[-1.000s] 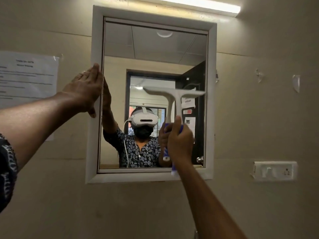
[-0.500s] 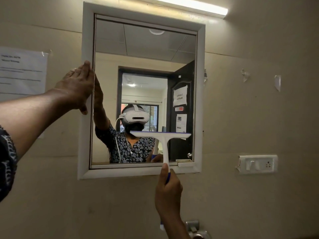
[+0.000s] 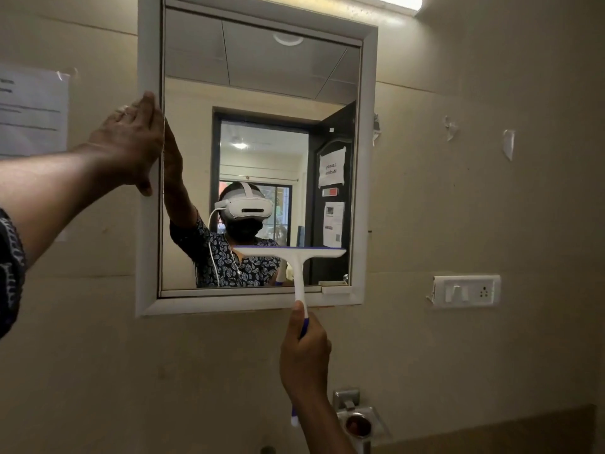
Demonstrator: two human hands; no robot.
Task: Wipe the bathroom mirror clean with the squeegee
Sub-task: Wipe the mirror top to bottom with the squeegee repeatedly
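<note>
A white-framed mirror (image 3: 149, 257) hangs on the beige wall. The white squeegee (image 3: 296, 257) with a blue blade edge lies flat against the lower right of the glass, blade level, handle pointing down over the bottom frame. My right hand (image 3: 304, 355) is shut on the blue-and-white handle below the mirror. My left hand (image 3: 131, 142) presses on the mirror's left frame edge at mid height, fingers wrapped onto the frame. The glass reflects a person with a white headset, and a doorway.
A taped paper notice (image 3: 31, 113) hangs left of the mirror. A white switch and socket plate (image 3: 465, 291) sits to the right. A metal fitting (image 3: 355, 417) projects from the wall below my right hand. A tube light (image 3: 393, 1) glows above.
The squeegee has been drawn down the right side of the glass from mid height to near the bottom. My right hand dropped below the frame. My left hand stayed on the frame.
</note>
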